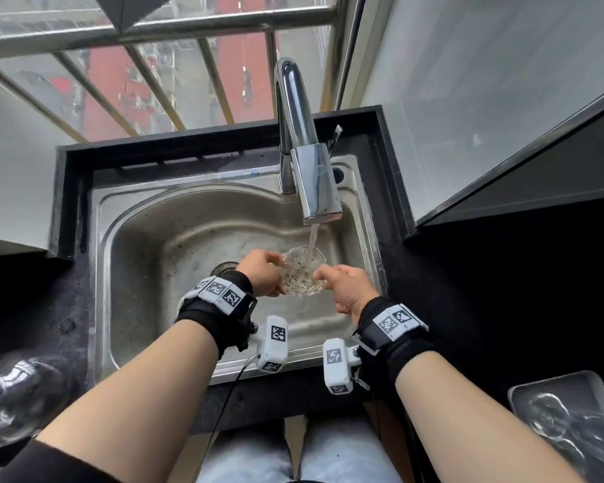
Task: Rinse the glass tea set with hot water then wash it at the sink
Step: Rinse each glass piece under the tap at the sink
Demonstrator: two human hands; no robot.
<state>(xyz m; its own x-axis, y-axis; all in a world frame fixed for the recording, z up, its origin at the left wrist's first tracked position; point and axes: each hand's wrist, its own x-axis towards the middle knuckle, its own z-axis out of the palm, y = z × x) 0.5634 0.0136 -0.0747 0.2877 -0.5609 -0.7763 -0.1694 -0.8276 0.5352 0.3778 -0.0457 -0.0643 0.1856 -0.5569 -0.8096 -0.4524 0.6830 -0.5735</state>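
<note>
Head view | I see left hand (260,273) and right hand (346,285) pinching opposite rims of glass dish (302,271) under faucet (314,179) stream | sink (154,245) basin open left of grip

Left hand (262,277) and right hand (349,291) gripping glass dish (302,270), under running faucet (311,176), over steel sink (175,238)
</note>
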